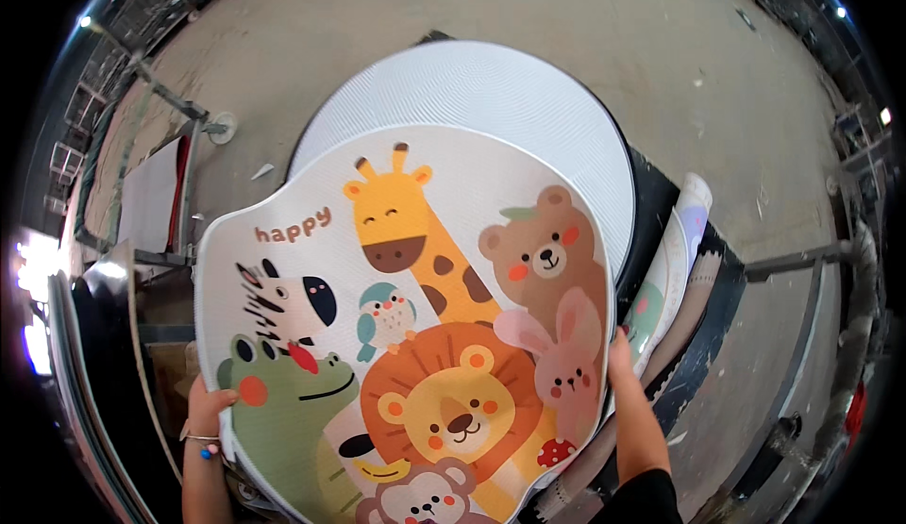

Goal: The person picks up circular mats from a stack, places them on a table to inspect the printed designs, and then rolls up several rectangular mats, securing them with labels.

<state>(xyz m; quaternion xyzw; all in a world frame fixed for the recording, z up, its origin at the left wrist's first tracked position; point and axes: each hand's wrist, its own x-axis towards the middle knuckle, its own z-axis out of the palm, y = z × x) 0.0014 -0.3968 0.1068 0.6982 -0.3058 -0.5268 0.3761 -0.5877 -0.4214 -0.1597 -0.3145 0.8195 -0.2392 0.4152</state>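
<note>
Spreading wide all around is a grey floor (604, 5) with little pale scraps on it. Next in size comes a dark worktop (658, 182); its far corner pokes out a tiny bit, and more of it shows along the right edge. A big pale animal mat (472, 170) with a wavy rim is over the near side of the worktop, and its own near edge runs out of view. It covers the near part of a round white piece (528, 90) that has thin curvy lines and fills the far side of the worktop. I cannot tell if the two touch. By the worktop's right edge lie a pale roll (692, 205) with soft colours and, just beside it, a brown roll (696, 290).

On the mat, the lion (462, 415) looks biggest. The giraffe (394, 220) is up above it, the bear (545, 255) is near the right edge, and the little blue bird (387, 316) is by the lion's mane.

Two hands hold the mat, one on each side. The left hand (206, 406) grips the left edge, thumb on top. The right hand (623, 365) grips the right edge, its fingers mostly hidden. A black sleeve (646, 499) covers part of the right arm. Smallest are the beads (208, 452) on the left wrist, one of them blue.
</note>
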